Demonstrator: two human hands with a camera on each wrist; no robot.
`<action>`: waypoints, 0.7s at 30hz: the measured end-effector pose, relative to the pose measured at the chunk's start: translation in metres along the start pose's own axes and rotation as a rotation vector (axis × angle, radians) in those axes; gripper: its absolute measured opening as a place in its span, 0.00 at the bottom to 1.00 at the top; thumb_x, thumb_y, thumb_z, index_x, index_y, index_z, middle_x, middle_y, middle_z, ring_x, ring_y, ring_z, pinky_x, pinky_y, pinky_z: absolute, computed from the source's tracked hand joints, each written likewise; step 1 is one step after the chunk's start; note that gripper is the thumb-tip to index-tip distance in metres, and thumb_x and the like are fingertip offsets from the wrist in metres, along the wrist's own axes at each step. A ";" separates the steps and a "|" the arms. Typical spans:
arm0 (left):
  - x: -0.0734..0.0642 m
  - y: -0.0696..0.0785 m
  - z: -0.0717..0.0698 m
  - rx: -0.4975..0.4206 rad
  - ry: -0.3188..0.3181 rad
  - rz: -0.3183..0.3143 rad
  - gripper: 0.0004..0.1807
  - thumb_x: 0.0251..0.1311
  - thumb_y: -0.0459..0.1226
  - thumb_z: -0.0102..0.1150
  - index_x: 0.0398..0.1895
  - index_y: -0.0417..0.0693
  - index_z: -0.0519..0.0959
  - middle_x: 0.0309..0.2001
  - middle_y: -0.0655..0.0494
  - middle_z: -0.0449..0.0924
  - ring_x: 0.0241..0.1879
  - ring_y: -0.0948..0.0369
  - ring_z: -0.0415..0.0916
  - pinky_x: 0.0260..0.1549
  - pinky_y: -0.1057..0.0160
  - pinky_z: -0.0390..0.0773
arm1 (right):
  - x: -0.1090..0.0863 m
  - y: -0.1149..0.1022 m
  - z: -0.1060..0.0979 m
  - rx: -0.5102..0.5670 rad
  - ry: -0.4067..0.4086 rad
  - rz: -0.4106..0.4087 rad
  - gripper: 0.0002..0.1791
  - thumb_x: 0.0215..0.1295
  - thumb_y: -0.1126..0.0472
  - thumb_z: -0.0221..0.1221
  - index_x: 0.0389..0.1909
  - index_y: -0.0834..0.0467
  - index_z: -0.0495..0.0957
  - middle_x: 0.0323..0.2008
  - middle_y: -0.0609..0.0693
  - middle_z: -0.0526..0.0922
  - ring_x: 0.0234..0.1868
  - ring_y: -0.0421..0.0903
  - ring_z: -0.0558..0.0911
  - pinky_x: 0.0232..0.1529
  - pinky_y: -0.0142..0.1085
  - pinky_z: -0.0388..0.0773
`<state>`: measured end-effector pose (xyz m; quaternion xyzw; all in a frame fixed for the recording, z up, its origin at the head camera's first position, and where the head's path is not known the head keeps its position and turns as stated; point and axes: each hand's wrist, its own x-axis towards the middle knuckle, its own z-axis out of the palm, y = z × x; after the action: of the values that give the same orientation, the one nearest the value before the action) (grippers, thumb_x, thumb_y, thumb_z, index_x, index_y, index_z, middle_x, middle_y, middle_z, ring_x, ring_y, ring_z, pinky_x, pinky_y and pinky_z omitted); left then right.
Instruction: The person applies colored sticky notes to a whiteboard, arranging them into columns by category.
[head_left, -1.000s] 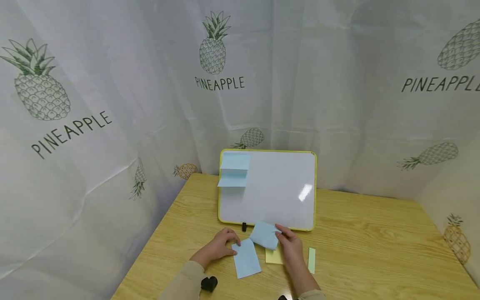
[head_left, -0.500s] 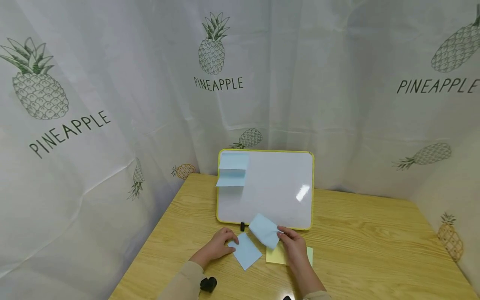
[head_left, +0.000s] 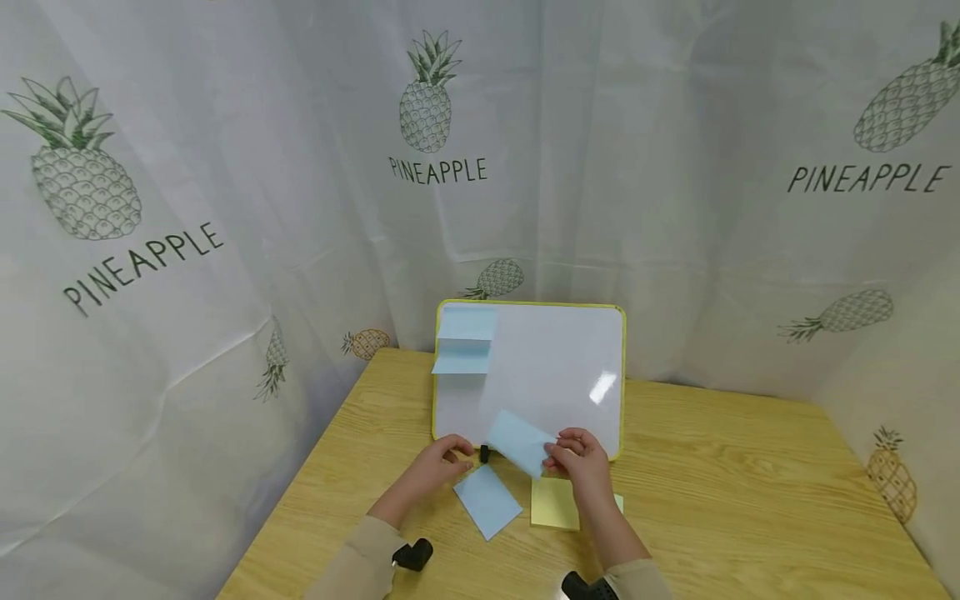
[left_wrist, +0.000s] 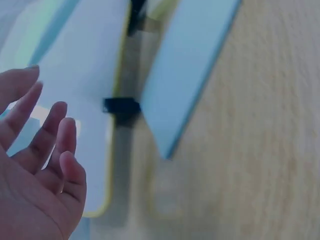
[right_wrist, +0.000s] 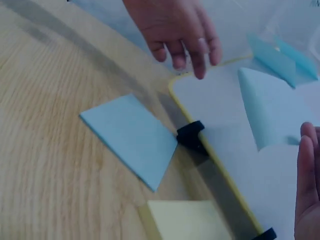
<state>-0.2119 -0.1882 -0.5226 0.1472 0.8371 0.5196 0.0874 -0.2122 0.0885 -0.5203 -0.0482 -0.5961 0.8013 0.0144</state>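
Observation:
My right hand (head_left: 585, 465) pinches a light-blue sticky note (head_left: 517, 442) by its right edge, in front of the whiteboard (head_left: 555, 367). In the right wrist view the held note (right_wrist: 272, 107) curves. On the table lies a pad of blue sticky notes (head_left: 487, 502), turned cornerwise. Just behind it hovers my left hand (head_left: 437, 467), fingers loosely bent and holding nothing; the left wrist view shows the palm and parted fingers (left_wrist: 45, 135). A yellow sticky pad (head_left: 552, 504) lies partly behind my right forearm. Two blue notes (head_left: 465, 323) cling to the board's upper left, their lower edges lifting.
The yellow-framed whiteboard leans at the back of the wooden table (head_left: 720, 492), black clips (right_wrist: 191, 135) on its lower edge. A pale green strip (head_left: 619, 503) shows beside the right wrist. A pineapple-print curtain (head_left: 645, 167) surrounds the table.
My left hand has let go of the blue pad and risen away from it. The pad turned cornerwise. My right hand has moved the note up and slightly left toward the board.

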 end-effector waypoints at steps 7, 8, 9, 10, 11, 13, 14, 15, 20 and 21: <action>0.005 0.034 -0.009 -0.201 0.110 -0.006 0.13 0.70 0.37 0.56 0.51 0.38 0.71 0.45 0.44 0.81 0.43 0.42 0.77 0.40 0.46 0.74 | 0.007 -0.009 0.024 0.072 -0.042 -0.002 0.18 0.60 0.77 0.62 0.50 0.75 0.70 0.30 0.54 0.80 0.33 0.50 0.86 0.39 0.41 0.82; 0.004 0.041 -0.012 -0.220 0.118 -0.001 0.14 0.71 0.37 0.54 0.53 0.37 0.70 0.45 0.42 0.82 0.43 0.40 0.77 0.38 0.48 0.74 | 0.008 -0.010 0.027 0.076 -0.048 -0.004 0.18 0.60 0.77 0.62 0.50 0.75 0.70 0.31 0.55 0.80 0.34 0.50 0.86 0.42 0.43 0.81; 0.004 0.047 -0.014 -0.231 0.130 0.004 0.15 0.71 0.36 0.54 0.55 0.36 0.69 0.45 0.40 0.82 0.42 0.40 0.78 0.37 0.50 0.74 | 0.009 -0.010 0.031 0.070 -0.049 -0.009 0.19 0.59 0.76 0.62 0.50 0.75 0.70 0.32 0.55 0.80 0.35 0.50 0.86 0.43 0.43 0.81; 0.005 0.049 -0.015 -0.235 0.149 0.003 0.17 0.72 0.37 0.53 0.57 0.36 0.68 0.45 0.40 0.82 0.41 0.41 0.79 0.36 0.50 0.74 | 0.010 -0.009 0.034 0.067 -0.053 -0.014 0.19 0.59 0.76 0.63 0.50 0.75 0.70 0.33 0.55 0.81 0.36 0.50 0.86 0.44 0.43 0.80; 0.006 0.051 -0.016 -0.244 0.170 -0.001 0.18 0.72 0.37 0.53 0.59 0.36 0.68 0.45 0.40 0.82 0.40 0.42 0.80 0.36 0.51 0.74 | 0.011 -0.009 0.037 0.058 -0.055 -0.019 0.19 0.58 0.75 0.64 0.49 0.75 0.71 0.34 0.56 0.82 0.37 0.49 0.86 0.45 0.43 0.80; 0.007 0.053 -0.018 -0.250 0.207 -0.014 0.21 0.72 0.40 0.53 0.61 0.36 0.68 0.44 0.41 0.83 0.38 0.46 0.81 0.38 0.49 0.75 | 0.012 -0.007 0.042 0.042 -0.064 -0.026 0.20 0.58 0.75 0.65 0.49 0.75 0.72 0.35 0.56 0.83 0.38 0.49 0.85 0.48 0.45 0.79; 0.009 0.049 -0.018 -0.256 0.229 -0.018 0.22 0.71 0.42 0.53 0.61 0.37 0.68 0.44 0.42 0.83 0.38 0.47 0.81 0.38 0.48 0.75 | 0.013 -0.005 0.044 0.036 -0.069 -0.031 0.19 0.58 0.74 0.65 0.49 0.75 0.72 0.36 0.56 0.83 0.38 0.50 0.85 0.49 0.46 0.78; 0.012 0.044 -0.018 -0.260 0.249 -0.029 0.23 0.71 0.43 0.54 0.60 0.37 0.70 0.44 0.43 0.83 0.37 0.50 0.82 0.40 0.46 0.75 | 0.015 -0.004 0.047 0.030 -0.075 -0.037 0.19 0.57 0.73 0.66 0.48 0.74 0.73 0.36 0.56 0.83 0.39 0.50 0.85 0.49 0.46 0.78; 0.019 0.031 -0.021 -0.334 0.313 -0.077 0.19 0.69 0.40 0.57 0.53 0.32 0.76 0.43 0.43 0.83 0.37 0.55 0.82 0.44 0.47 0.77 | 0.023 0.005 0.055 -0.013 -0.114 -0.061 0.16 0.57 0.70 0.68 0.45 0.72 0.76 0.39 0.58 0.84 0.40 0.49 0.84 0.51 0.47 0.77; 0.020 0.029 -0.022 -0.345 0.324 -0.087 0.18 0.69 0.39 0.57 0.51 0.31 0.77 0.42 0.44 0.83 0.37 0.56 0.82 0.44 0.48 0.77 | 0.024 0.007 0.057 -0.029 -0.123 -0.065 0.16 0.58 0.70 0.68 0.45 0.72 0.77 0.41 0.58 0.84 0.41 0.48 0.84 0.50 0.46 0.77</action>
<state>-0.2331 -0.1875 -0.4866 0.0086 0.7445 0.6676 -0.0019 -0.2417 0.0343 -0.5126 0.0202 -0.6086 0.7932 0.0029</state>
